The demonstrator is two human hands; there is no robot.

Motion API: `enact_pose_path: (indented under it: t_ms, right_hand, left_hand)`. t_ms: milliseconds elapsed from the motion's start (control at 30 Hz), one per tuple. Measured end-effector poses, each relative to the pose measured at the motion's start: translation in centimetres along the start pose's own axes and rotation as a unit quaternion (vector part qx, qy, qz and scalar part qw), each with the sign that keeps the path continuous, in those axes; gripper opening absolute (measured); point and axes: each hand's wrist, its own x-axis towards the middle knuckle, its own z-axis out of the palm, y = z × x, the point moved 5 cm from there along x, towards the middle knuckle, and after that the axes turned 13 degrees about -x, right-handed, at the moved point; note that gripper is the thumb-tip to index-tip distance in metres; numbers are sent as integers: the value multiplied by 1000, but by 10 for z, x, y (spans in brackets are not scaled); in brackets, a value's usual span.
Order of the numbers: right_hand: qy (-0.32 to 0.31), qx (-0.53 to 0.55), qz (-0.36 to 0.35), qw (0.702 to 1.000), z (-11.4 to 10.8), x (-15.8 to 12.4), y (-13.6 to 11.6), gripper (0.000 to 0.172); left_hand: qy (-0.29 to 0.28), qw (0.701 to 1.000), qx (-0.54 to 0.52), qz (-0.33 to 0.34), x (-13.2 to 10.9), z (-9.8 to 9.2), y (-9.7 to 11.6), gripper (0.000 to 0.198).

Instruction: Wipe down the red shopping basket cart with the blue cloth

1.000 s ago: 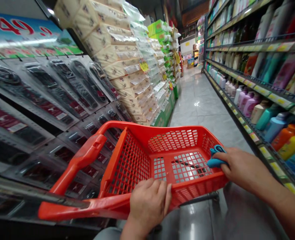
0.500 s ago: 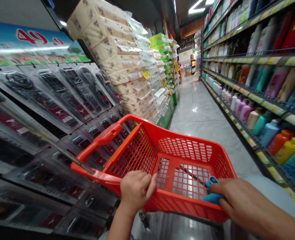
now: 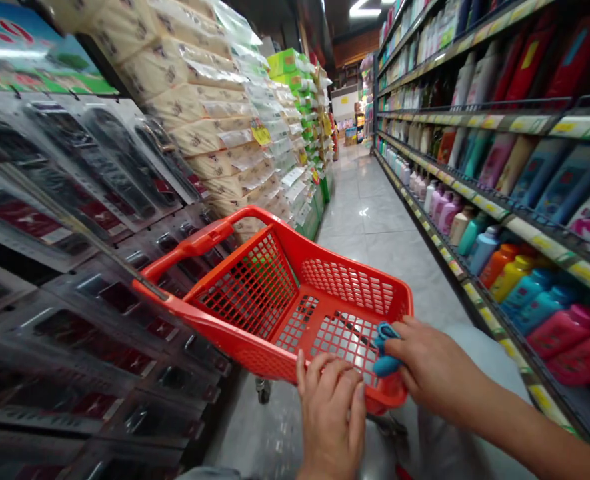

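Observation:
A red plastic shopping cart basket (image 3: 255, 353) with grid walls stands at the centre, its handle toward the left. My left hand (image 3: 327, 407) rests on the basket's near rim, fingers extended and a little apart, holding nothing. At the near right corner of the basket, my right hand (image 3: 427, 363) is closed round a blue item (image 3: 387, 365), perhaps cloth, which hangs just inside the rim. Through the grid floor a dark thin shape shows, too unclear to name.
Packaged tools (image 3: 99, 160) hang on a rack at the left. Behind it rise stacked tissue packs (image 3: 215, 133). Shelves of bottles (image 3: 505, 277) line the right side. A grey tiled floor (image 3: 359, 200) runs between them to the back.
My left hand has moved right along the rim, and its fingers have opened out. The basket and my right hand with the blue item now appear further left in view.

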Motion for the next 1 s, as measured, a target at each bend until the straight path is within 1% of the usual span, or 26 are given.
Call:
enact_pose_path:
  t_ms: [33,67,100,133,200,267,300,333,367,467,500,533,633,667,733,800,900,1000]
  right_hand:
    - [-11,12,-20,1000,1,-2,-4,22]
    - [-20,28,-35,999,1,-3,-5,21]
    - [-25,39,-40,998,1,-2,-2,19]
    - [-24,42,-28,998,0,1,5,19]
    - [-5,21,30,999,-4,10,28,22]
    - [24,-16,96,995,-8,17,49,25]
    - [33,-32,115,992,-10,18,53,25]
    - [35,-39,116,992,-10,17,51,24]
    - [26,-38,95,994,-9,15,44,22]
    - [-30,5,-32,999,-2,2,8,15]
    - [-47,15,-56,997,-1,-2,1,14]
    - [-58,13,-58,997,0,-4,-2,15]
    - [-61,-34,4,998,-1,-2,10,21]
    - [-63,-47,12,997,-1,-1,15,21]
    - [-73,-49,-13,996,-1,-2,17,20]
    - [-80,-35,-62,994,-2,-4,15,15]
    - [-50,-25,-109,992,-9,-7,13,15]
    - [-6,-19,-128,992,-19,-7,12,18]
  left_hand:
    - [6,1000,-10,-1,-2,5,3,25]
    - [0,1000,-18,-4,-2,8,4,25]
    - [-13,1000,-23,-9,-2,9,5,25]
    - [-31,999,-26,-16,-1,9,4,24]
    - [-73,997,-26,-24,0,5,1,22]
    - [-92,995,-21,-20,-1,0,-1,22]
    - [-91,996,-16,-14,-2,-4,-2,23]
    - [-89,996,-11,-7,-4,-7,-3,23]
    - [-89,996,-6,0,-6,-10,-3,23]
    - [-90,996,-4,17,-12,-19,-2,25]
    - [-90,996,-7,19,-13,-24,-2,26]
    - [-92,996,-9,20,-14,-29,-1,27]
    - [-122,992,-4,29,-16,-43,1,27]
    - [-134,990,2,33,-18,-47,2,27]
    - [-156,987,17,45,-22,-54,3,28]
    - [-156,986,29,50,-28,-60,2,30]
    - [-119,991,45,50,-40,-69,-4,33]
    - [-95,989,47,104,-53,-74,-10,33]
